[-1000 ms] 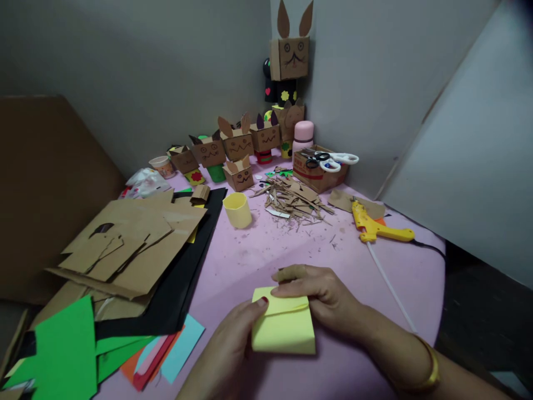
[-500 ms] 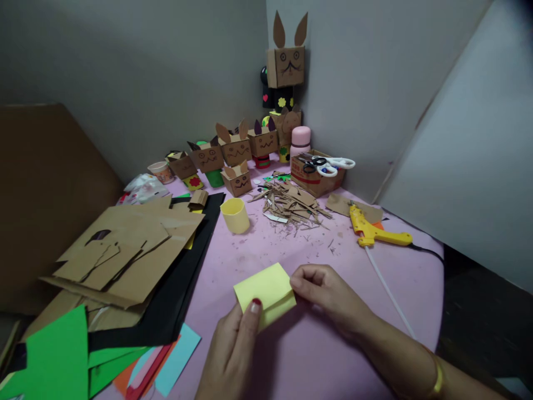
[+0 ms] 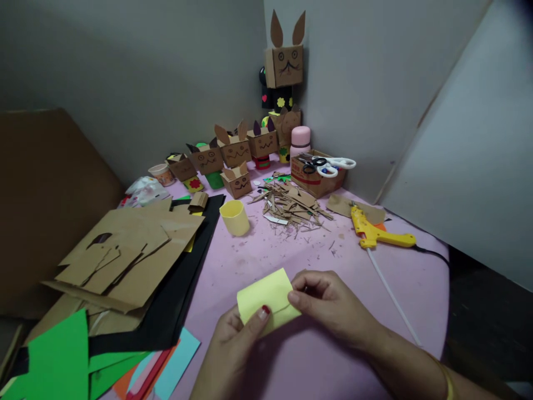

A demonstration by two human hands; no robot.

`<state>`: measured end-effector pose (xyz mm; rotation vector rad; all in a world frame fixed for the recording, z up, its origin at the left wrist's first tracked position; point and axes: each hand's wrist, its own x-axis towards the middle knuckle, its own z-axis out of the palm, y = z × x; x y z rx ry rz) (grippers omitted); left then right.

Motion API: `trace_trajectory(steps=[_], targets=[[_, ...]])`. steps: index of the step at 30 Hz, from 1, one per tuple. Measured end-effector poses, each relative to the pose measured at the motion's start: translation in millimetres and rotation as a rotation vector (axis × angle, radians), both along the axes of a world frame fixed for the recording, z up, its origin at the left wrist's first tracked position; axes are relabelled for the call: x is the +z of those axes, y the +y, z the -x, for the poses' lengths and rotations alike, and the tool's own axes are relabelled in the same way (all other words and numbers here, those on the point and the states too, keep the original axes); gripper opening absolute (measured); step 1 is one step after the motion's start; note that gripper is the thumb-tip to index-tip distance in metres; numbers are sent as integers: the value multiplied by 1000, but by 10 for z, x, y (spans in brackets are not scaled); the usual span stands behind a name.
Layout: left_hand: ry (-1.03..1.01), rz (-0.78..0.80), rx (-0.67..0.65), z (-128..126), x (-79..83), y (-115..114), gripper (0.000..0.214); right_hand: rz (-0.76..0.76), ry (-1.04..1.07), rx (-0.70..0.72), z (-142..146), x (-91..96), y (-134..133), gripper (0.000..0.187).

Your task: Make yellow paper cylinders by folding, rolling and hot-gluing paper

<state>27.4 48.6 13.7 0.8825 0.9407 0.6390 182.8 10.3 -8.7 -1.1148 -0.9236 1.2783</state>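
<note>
A: "Holding what in the left hand (image 3: 237, 344), and where?"

B: "Gripping the folded yellow paper (image 3: 262, 294), tilting it, seemingly just above the surface (image 3: 250, 255), much nearer the near edge than the far corner. Laying the thumb flat over the overlap, hiding the fingers mostly underneath."

A: "Doing what with the right hand (image 3: 328, 305)?"

B: "Closing narrowly on the right end of that same paper, pinching between thumb and curled fingers, right by the overlap's lip."

A: "Managing that overlap well how?"

B: "Judging by the look, best spreading the left thumb's pressure along the lip, not digging in at one spot. Lining up the lip parallel with the fold before bearing down, and pinching only the rim on the right, so avoiding kinking the rounded fold."

A: "Watching out for anything nearby?"

B: "Probably needing care with the right forearm, passing close to the white glue stick (image 3: 393, 297), jutting from the yellow glue gun (image 3: 366, 230) toward the near edge. Leaving the yellow paper ring (image 3: 234, 218) upright, toward the far corner, just beside the black sheets (image 3: 185, 278)."
</note>
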Motion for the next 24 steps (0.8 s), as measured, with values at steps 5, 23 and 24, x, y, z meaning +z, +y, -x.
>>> trace_trajectory(steps=[5, 23, 24], targets=[[-35, 6, -31, 23, -5, 20, 28, -107, -105, -3, 7, 46, -17, 24], [67, -117, 8, 23, -28, -15, 20, -137, -125, 17, 50, 50, -34, 24], [65, -114, 16, 22, -28, -20, 20, -141, -123, 18, 52, 49, -34, 23]])
